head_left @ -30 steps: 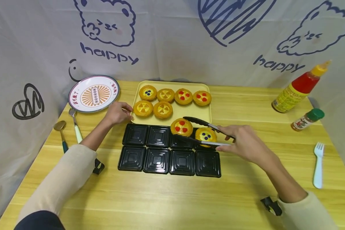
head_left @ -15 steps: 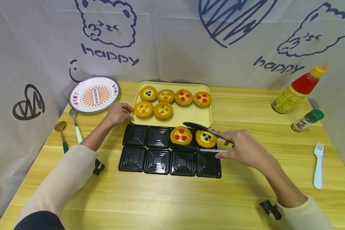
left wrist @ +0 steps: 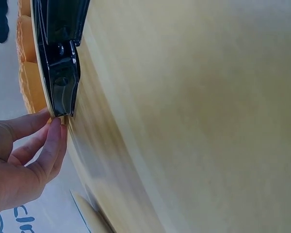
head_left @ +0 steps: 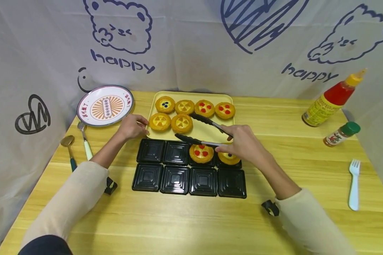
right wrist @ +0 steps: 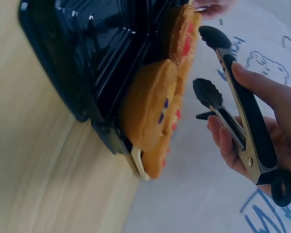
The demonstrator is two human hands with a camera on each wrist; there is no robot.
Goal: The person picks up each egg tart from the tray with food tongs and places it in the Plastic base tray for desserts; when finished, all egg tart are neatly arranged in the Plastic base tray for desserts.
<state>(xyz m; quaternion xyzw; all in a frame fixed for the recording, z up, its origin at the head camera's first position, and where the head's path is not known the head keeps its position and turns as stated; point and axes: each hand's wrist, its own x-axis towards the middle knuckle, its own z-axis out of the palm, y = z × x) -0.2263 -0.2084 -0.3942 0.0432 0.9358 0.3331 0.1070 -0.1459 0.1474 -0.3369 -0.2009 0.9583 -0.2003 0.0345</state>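
My left hand pinches the near left corner of the yellow tray; in the left wrist view its fingers meet at the tray's edge. My right hand holds black-tipped kitchen tongs, their arms spread over the tray's front with nothing between them. Several egg tarts lie on the tray. In the black box tray, a red-topped tart and a blueberry-topped tart sit side by side in the back row, the latter partly hidden by the right hand.
A white plate, a fork and a spoon lie on the left. A red sauce bottle, a green-capped spice jar and a pale blue fork are on the right. A printed cloth hangs behind.
The tongs lowered the red-topped tart into its back-row compartment, opened around it, then moved up and left over the tray. The left hand has stayed at the tray's corner.
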